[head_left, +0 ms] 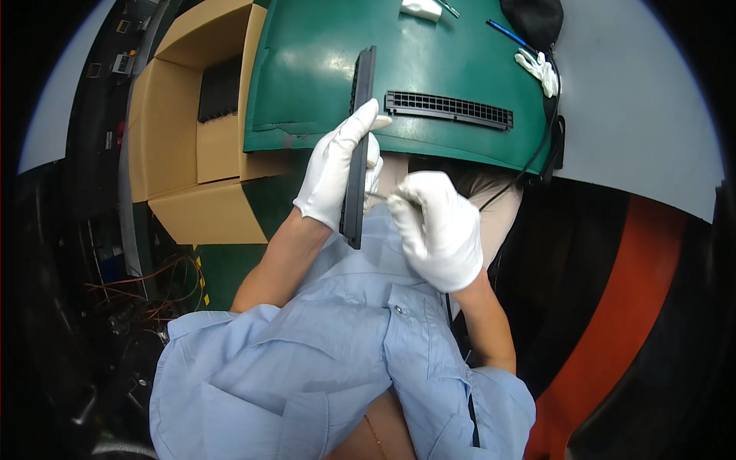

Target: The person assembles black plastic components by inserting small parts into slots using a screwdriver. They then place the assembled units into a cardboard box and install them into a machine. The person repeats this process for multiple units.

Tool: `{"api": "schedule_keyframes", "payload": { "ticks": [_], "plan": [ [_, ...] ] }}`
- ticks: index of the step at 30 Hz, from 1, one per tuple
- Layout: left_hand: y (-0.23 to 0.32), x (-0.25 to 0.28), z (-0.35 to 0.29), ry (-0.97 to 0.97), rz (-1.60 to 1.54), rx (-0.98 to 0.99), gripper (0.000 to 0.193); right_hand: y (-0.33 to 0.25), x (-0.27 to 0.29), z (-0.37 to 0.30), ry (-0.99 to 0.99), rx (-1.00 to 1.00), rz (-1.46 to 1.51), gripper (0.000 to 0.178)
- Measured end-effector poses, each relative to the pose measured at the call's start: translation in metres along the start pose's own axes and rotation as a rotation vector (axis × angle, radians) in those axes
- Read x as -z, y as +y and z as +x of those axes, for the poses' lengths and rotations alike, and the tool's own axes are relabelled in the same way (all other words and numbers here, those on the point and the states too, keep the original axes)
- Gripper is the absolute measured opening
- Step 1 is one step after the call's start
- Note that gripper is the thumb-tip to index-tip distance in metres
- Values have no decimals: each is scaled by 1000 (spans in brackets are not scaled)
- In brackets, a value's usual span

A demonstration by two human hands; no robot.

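Observation:
In a white glove, my left hand [328,175] grips a long black plastic strip [355,188], its fingers wrapped round the middle. The strip stands on edge, its long axis running away from me past the table's near edge. My right hand [443,234], gloved too, is closed on a thin metal tool [376,196], mostly hidden by the fingers. The tool's slim end points left at the strip's side; whether it touches I cannot tell. Beyond my hands a black plastic grille [451,110] with rows of square openings lies on the green table.
The green-topped table [314,84] spans the far side. An open cardboard box [218,149] stands left, a dark piece [220,90] inside. White gloves [539,73], a blue pen-like stick [506,33] and a black cable [546,142] lie right. A white object [421,8] sits far back.

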State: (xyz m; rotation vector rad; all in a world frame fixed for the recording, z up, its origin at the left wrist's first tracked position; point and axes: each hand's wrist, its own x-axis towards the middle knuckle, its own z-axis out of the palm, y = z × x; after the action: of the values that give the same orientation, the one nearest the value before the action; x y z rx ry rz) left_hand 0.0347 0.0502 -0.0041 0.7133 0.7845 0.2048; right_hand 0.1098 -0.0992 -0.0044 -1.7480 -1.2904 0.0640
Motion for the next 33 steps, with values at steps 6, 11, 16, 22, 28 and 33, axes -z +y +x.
{"api": "schedule_keyframes", "payload": {
  "ticks": [6,11,16,22,28,33],
  "plan": [
    [-5,-8,-2,24,65,28,40,12,2,3,-211,114,-136,9],
    [-7,-2,1,23,1,56,38,-2,5,-13,-344,229,-284,14],
    [-11,1,4,27,28,46,37,-9,4,-26,-250,232,-171,21],
    [-2,1,8,26,56,-29,37,-11,5,-41,-306,245,-110,20],
    [-9,0,-4,20,2,53,52,-6,2,-37,-152,204,-53,22],
    [-19,7,-15,-37,-8,88,56,-3,-1,-33,-134,190,-120,21]
  ]
}}
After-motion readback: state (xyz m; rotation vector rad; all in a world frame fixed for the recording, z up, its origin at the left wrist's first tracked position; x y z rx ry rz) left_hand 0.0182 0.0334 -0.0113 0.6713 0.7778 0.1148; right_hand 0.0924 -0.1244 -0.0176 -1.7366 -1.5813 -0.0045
